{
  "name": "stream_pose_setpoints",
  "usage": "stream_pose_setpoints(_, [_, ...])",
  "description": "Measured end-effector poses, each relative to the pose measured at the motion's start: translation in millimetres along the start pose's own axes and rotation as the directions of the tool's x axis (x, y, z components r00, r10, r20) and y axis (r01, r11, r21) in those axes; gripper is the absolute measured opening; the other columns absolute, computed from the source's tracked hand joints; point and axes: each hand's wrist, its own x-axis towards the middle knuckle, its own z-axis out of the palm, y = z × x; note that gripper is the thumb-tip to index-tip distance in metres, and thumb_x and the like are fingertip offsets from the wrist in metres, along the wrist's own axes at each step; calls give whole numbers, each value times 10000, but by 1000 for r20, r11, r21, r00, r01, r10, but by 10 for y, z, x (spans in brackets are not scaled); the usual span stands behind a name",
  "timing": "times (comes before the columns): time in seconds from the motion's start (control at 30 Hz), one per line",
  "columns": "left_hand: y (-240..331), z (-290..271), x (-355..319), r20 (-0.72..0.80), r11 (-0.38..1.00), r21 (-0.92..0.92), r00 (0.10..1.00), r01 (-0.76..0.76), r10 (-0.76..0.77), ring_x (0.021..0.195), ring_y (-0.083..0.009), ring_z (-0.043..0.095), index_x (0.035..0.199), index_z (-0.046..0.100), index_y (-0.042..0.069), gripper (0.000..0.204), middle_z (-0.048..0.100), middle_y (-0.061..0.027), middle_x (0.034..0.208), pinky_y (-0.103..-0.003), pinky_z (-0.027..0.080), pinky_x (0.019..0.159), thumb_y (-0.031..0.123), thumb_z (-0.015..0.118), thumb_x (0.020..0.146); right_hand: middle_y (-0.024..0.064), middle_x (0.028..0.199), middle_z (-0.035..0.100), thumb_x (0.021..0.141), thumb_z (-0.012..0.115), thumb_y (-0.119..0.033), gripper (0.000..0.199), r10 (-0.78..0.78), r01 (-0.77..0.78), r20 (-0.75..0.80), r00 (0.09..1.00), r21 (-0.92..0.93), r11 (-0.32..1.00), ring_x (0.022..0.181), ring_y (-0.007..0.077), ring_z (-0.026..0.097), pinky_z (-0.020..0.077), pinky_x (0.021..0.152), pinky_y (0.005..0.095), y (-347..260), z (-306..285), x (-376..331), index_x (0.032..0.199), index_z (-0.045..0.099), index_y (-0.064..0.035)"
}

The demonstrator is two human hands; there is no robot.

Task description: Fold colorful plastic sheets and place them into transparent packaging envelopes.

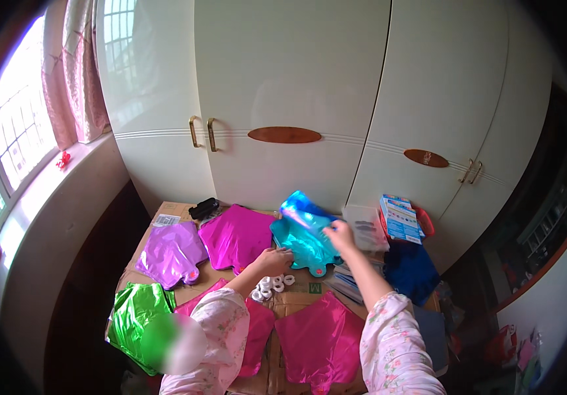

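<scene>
A shiny flat foil balloon [302, 205], blue to turquoise, is folded up and back over a pile of turquoise foil balloons [310, 249]. My right hand [341, 237] pinches its right edge, fingers closed. At the pile's left edge is my left hand [273, 262], its fingers drawn together with the tips against the turquoise foil; what they grip, if anything, is hidden. White ribbon rolls [269, 287] lie just below my left hand, on the cardboard [290, 302].
Around lie flat foil balloons: purple [173, 250], magenta [237, 236], green [135, 316], pink [323, 339] and dark blue [407, 271]. At the back right stand a clear plastic case [364, 227] and a blue-white box [401, 218] in a red basket [425, 222]. Behind is a white wardrobe [290, 79].
</scene>
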Motion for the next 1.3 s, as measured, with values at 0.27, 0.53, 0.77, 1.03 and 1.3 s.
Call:
stream_pose_setpoints(0.27, [-200,272,-25,-140,999,48,990,2,5,1205,-215,493,1074,586,167,251,535,5,1272,-478,393,934,318,458,919,167,811,641,799,676,-145,191,-197,157,-574,795,-120,980,726,313,642,473,645,399,-763,-1178,325,928,591,-33])
stream_pose_setpoints(0.53, [-184,91,11,38,999,-21,999,26,-25,1156,-218,531,1170,598,159,365,593,-29,1213,-467,426,914,368,479,895,135,796,625,909,543,-162,116,-823,657,-32,567,-586,475,705,372,615,506,587,444,-1872,-877,211,1020,561,-136])
stream_pose_setpoints(0.77, [-53,-18,-175,60,959,261,994,-108,95,1255,-189,438,1167,600,264,307,530,20,1292,-450,392,976,360,494,896,64,666,538,737,594,-8,307,-982,811,-123,141,-555,187,593,254,584,497,529,350,-2885,-412,-4,1011,634,-142])
stream_pose_setpoints(1.03, [-404,259,-431,-329,999,-8,944,-32,28,1224,-212,476,1154,600,148,346,560,-38,1248,-410,411,973,346,527,880,14,686,543,765,607,-132,136,-936,929,346,-64,-321,-183,619,162,599,504,526,305,-2821,1158,-490,887,651,-91])
stream_pose_setpoints(1.3, [-67,-352,-1759,-34,917,-388,996,-94,88,971,-317,615,1153,609,98,374,654,-161,1042,-399,468,876,339,560,871,83,786,628,767,595,-164,111,-694,924,619,368,-157,349,769,253,668,546,654,373,-1390,2017,-769,719,656,-85])
